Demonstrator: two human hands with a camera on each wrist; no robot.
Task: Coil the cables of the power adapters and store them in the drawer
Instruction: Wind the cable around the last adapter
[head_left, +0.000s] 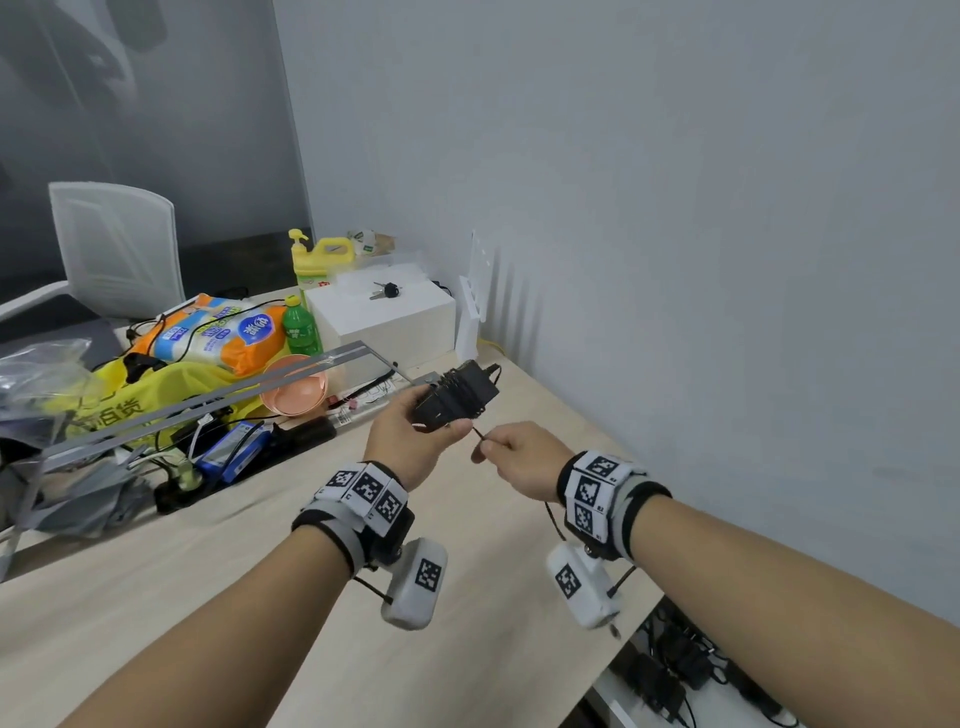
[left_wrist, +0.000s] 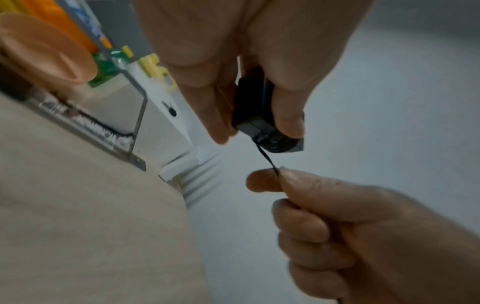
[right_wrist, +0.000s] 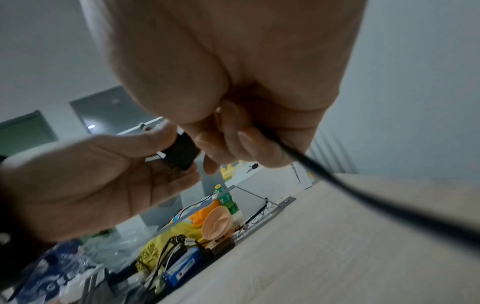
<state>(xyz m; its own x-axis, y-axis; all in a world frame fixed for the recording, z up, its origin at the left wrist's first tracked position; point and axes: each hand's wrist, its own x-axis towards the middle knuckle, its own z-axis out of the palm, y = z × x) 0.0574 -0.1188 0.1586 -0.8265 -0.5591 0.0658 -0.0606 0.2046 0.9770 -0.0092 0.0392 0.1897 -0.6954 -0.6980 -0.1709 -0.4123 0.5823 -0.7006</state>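
Observation:
My left hand grips a black power adapter above the light wooden table, with cable turns wound round its body. In the left wrist view the adapter sits between thumb and fingers. My right hand pinches the thin black cable just below the adapter. The loose cable trails back past my right wrist and hangs down. An open white drawer at the lower right holds several black adapters with cables.
Clutter fills the table's left: a yellow bag, a tissue pack, a green bottle, a peach bowl, a metal frame. A white box with keys stands near the wall. A white chair is behind.

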